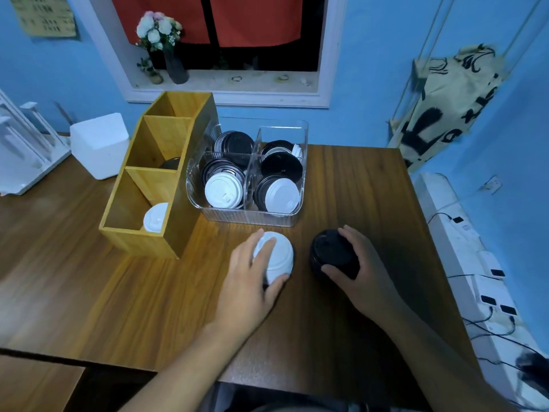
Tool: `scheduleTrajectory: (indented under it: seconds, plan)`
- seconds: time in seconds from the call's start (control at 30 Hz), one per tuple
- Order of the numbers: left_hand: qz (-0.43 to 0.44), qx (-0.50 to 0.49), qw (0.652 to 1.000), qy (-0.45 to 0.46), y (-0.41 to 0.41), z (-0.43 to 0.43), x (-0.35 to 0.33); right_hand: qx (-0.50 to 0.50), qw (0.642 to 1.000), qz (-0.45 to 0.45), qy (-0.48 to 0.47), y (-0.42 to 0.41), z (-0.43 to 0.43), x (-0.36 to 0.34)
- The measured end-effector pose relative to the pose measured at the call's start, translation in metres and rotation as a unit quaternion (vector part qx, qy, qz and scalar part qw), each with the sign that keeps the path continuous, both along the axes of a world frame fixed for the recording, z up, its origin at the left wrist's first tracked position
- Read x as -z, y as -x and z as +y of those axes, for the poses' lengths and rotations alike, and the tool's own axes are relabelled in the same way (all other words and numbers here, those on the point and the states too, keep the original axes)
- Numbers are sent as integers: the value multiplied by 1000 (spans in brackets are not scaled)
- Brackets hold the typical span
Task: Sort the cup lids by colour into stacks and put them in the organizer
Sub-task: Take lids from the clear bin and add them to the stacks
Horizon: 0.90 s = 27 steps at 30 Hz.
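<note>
On the wooden table, my left hand (252,281) grips a stack of white lids (279,257) from the left, fingers over its top and thumb under its near edge. My right hand (356,263) grips a stack of black lids (332,251) from the right. Behind them a clear plastic bin (249,217) holds several mixed black and white lids in its compartments. To the left stands a wooden organizer (139,239) with three sections. White lids (156,218) lie in its nearest section and a black lid (171,163) shows in the middle one.
A white box (99,144) stands behind the organizer at the table's back left. A white rack (20,150) is at the far left. Power strips and cables (487,292) lie off the table's right edge. A vase of flowers (175,66) sits on the window sill.
</note>
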<state>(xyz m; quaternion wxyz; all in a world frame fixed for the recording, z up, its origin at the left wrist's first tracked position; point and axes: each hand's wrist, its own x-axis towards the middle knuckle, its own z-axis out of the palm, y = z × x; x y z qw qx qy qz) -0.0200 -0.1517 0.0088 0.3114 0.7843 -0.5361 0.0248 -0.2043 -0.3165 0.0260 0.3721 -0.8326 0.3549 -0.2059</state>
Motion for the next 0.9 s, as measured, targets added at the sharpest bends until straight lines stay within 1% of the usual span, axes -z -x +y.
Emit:
scheduleTrajectory:
  seconds: [0.13,0.33,0.5,0.57,0.7,0.8,0.83,0.9]
  plan:
    - [4,30,1000,1,17,-33,2,16,1000,-2,-13,14,-14,2]
    - [0,40,999,-8,25,-62,0,7,1000,-3,-29,24,-22,4]
    - [-43,41,998,-30,26,-60,-6,8,1000,6,-14,24,-24,1]
    - [-54,37,997,-37,23,-52,-12,12,1000,0,10,26,-21,-2]
    - [-61,33,998,1,-3,-35,-37,46,993,-19,109,21,-7,-5]
    - [-107,3,994,33,-49,-30,-68,43,980,-42,187,8,10,-4]
    - [-131,-12,991,25,-68,-30,-78,33,976,-46,209,3,17,-4]
    - [-162,-42,986,-22,-103,-32,-96,12,970,-59,234,-11,27,-8]
